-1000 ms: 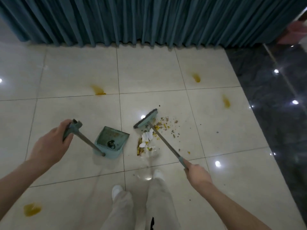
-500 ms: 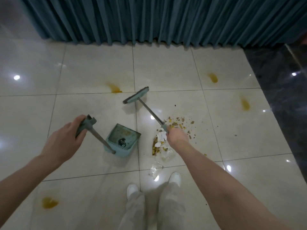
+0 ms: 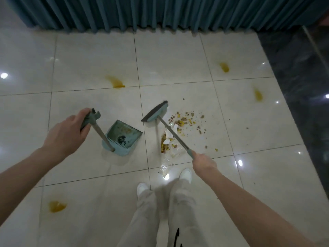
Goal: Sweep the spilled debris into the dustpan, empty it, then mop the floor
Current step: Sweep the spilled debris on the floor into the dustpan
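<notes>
**poster1:** Since half a second back the broom (image 3: 156, 113) head has come nearer and further right, from out past the dustpan (image 3: 122, 135) to the far left edge of the debris (image 3: 179, 129). The right hand (image 3: 203, 162) has pulled back toward the body too.

**poster2:** Yep. What are the hands doing?

**poster1:** Right hand is wrapped around the near end of the broom handle. Left hand (image 3: 68, 131) is clenched on the grip at the top of the dustpan's long handle. Both are clearly holding on.

**poster2:** And the dustpan?

**poster1:** Sitting on the floor (image 3: 89, 68) left of the mess, mouth facing far and right, a dark clump and some yellowish bits inside. Not touching the pile.

**poster2:** The pile itself?

**poster1:** Yellow and brown crumbs, white shards and a scrap of clear wrapper (image 3: 165, 166), spread to the right of the broom head and down toward the white shoes (image 3: 186, 174). Orange stains (image 3: 116, 82) dot the tiles, and a teal curtain (image 3: 160, 13) hangs along the far side.
</notes>
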### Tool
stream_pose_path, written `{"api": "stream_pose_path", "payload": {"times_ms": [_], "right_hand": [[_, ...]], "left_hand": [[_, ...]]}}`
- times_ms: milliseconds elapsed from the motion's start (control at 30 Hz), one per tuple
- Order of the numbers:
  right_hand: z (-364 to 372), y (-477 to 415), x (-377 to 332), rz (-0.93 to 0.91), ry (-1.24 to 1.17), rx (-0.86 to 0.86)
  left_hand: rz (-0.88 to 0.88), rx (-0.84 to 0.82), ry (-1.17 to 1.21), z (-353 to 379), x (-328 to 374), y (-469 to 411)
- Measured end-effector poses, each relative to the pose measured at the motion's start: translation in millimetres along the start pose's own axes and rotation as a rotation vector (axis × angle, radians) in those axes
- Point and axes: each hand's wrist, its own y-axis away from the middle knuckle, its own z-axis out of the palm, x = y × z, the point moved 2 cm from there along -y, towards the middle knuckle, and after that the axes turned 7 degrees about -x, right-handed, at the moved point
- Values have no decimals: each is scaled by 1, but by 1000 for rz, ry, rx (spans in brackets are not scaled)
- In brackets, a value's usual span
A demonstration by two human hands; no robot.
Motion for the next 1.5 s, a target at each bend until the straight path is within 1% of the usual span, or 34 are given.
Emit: {"api": "stream_pose_path", "payload": {"times_ms": [100, 167, 200, 300, 333, 367, 467, 533, 700, 867, 933, 1033, 1133, 1233, 1367, 1500], "right_hand": [[27, 33, 40, 48, 28, -57], [40, 49, 59, 62, -33, -120], [45, 53, 65, 71, -129, -167], [48, 57, 71, 110, -530, -315], [45, 56, 69, 118, -600, -308], [41, 55, 66, 110, -634, -265], [18, 50, 57, 61, -696, -70], [2, 43, 61, 29, -755, -7], [-52, 4, 74, -22, -643, 98], [-123, -67, 81, -4, -654, 153], [-145, -92, 82, 12, -645, 149], [-165, -121, 79, 56, -639, 78], [-161, -133, 76, 136, -696, -1], [-136, -127, 74, 167, -628, -43], [-97, -95, 65, 141, -582, -45], [-53, -46, 38, 209, -611, -76]], "left_hand": [[-10, -1, -15, -4, 6, -4], [-5, -9, -22, -7, 12, -10], [2, -12, -24, -8, 16, -13], [31, -22, -35, -8, 31, -25], [45, -23, -42, -8, 37, -30], [56, -21, -44, -10, 42, -34], [61, -4, -52, -15, 57, -50], [58, 2, -50, -18, 66, -61], [84, 13, -49, -25, 100, -94], [137, 26, -87, -31, 134, -133], [161, 24, -90, -32, 147, -148], [190, 21, -108, -31, 157, -170], [211, 15, -114, -30, 156, -192], [245, 13, -116, -30, 150, -214], [341, -24, -103, -35, 141, -243], [427, -91, -118, -48, 133, -264]]}}
